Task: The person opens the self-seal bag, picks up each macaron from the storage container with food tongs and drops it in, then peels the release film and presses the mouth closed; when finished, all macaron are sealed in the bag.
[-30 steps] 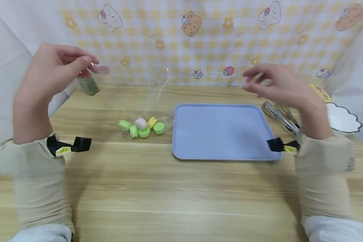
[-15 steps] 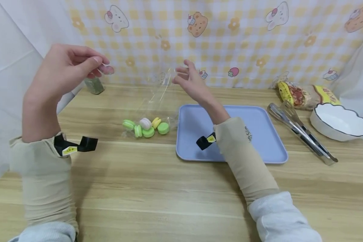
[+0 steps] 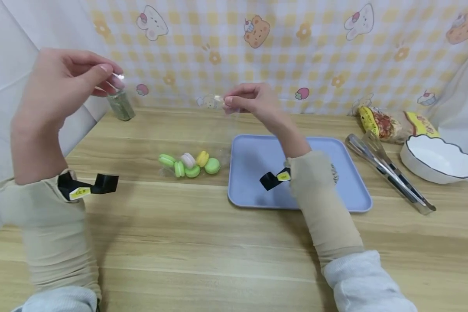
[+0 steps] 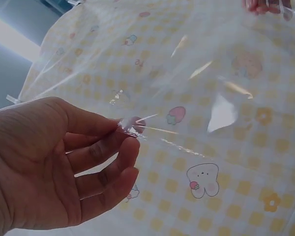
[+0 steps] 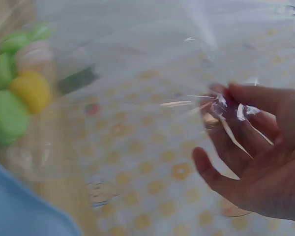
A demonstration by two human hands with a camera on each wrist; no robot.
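Observation:
A clear plastic bag (image 4: 206, 73) stretches between both hands, its glints showing in the left wrist view. My left hand (image 3: 72, 82) pinches one upper corner between thumb and fingers, raised at the left. The other upper corner is pinched by my right hand (image 3: 253, 102), above the tray's back left. Several toy-like macarons, among them a green macaron (image 3: 212, 166), a yellow macaron (image 3: 202, 158) and a pale lilac macaron (image 3: 188, 160), lie at the bottom of the bag, close over the wooden table (image 3: 171, 234). In the right wrist view, folds of film gather at the fingertips (image 5: 219, 93).
A blue tray (image 3: 253, 201) lies right of the macarons, under my right forearm. Metal tongs (image 3: 390, 173), a white scalloped bowl (image 3: 429, 167) and a yellow-and-red food packet (image 3: 390, 123) sit at the right. A jar of green stuff (image 3: 121, 106) stands at the back left. A checked cloth (image 3: 281, 52) hangs behind.
My right hand has come left from beyond the tray and now pinches the bag's right upper corner. My left hand keeps its corner and has shifted slightly left. The macarons have stayed nearly in place.

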